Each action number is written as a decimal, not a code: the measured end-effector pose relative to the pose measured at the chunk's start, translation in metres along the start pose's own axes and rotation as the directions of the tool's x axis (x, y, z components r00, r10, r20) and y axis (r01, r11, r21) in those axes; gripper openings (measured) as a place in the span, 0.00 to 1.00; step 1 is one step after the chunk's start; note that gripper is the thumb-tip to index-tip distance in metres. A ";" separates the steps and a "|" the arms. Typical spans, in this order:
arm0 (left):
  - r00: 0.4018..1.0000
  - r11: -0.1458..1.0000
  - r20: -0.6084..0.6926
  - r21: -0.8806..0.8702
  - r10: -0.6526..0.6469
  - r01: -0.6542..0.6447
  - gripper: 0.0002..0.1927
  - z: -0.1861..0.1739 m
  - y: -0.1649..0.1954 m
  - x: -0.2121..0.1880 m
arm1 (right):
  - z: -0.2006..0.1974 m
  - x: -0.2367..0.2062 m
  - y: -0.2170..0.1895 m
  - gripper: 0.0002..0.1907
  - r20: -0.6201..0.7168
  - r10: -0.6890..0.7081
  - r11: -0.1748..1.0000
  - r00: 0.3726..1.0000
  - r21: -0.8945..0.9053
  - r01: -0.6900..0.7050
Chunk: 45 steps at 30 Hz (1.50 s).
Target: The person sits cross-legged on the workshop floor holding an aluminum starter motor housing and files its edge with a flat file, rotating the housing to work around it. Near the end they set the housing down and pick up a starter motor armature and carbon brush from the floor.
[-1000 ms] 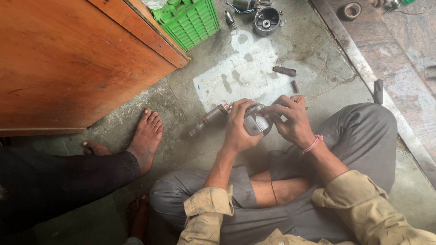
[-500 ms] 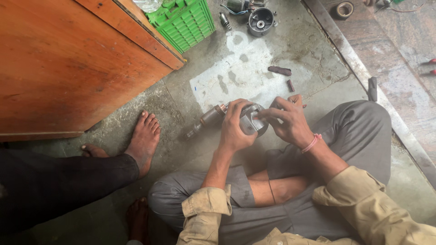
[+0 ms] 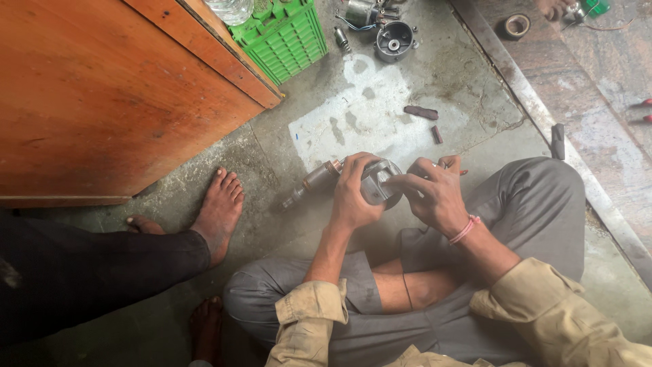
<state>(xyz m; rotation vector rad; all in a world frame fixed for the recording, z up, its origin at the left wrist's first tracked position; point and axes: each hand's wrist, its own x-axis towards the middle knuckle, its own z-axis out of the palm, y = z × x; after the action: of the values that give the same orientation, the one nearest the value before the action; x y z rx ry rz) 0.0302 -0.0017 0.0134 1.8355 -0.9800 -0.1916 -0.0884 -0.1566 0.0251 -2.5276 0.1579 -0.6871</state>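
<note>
**Both hands working a motor part over the lap**

The left hand [image 3: 354, 194] is gripping a grey metal motor assembly [image 3: 372, 182] with its shaft [image 3: 307, 187] pointing left (copper-coloured near the body). The right hand [image 3: 435, 197] is pressing fingertips onto its round end, holding nothing else. It is hovering above the concrete floor [image 3: 380, 115], near the crossed legs. A green crate [image 3: 288, 37] and round housing [image 3: 395, 37] are lying far off.

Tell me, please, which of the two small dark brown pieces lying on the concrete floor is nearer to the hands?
The shorter dark brown piece, lying just beyond the right hand; the longer dark brown piece lies farther away.
</note>
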 end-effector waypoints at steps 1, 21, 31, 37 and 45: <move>1.000 1.000 -0.001 -0.002 -0.004 0.004 0.35 0.000 0.000 0.000 | 0.001 0.002 0.000 0.17 -0.013 0.007 1.000 1.000 0.004 -0.007; 1.000 1.000 -0.001 -0.007 -0.008 0.008 0.36 0.000 -0.001 -0.001 | 0.010 -0.002 0.000 0.16 -0.045 0.073 0.996 0.996 0.054 -0.071; 1.000 1.000 -0.011 -0.003 -0.002 0.002 0.35 0.001 0.001 -0.001 | 0.009 -0.004 -0.002 0.13 -0.054 0.069 0.996 0.996 0.057 -0.066; 1.000 1.000 -0.003 -0.014 -0.008 0.008 0.35 0.000 0.001 -0.001 | 0.000 -0.001 0.004 0.16 0.036 0.010 0.998 0.999 0.065 -0.012; 0.999 0.999 0.019 -0.006 -0.045 0.045 0.34 -0.001 0.003 0.001 | -0.009 0.002 0.010 0.15 0.118 -0.037 0.991 0.992 0.134 0.021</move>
<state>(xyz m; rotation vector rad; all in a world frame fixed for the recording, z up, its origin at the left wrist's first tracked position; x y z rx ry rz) 0.0295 -0.0022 0.0161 1.8543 -0.9506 -0.2389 -0.0911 -0.1700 0.0274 -2.4395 0.0325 -0.5360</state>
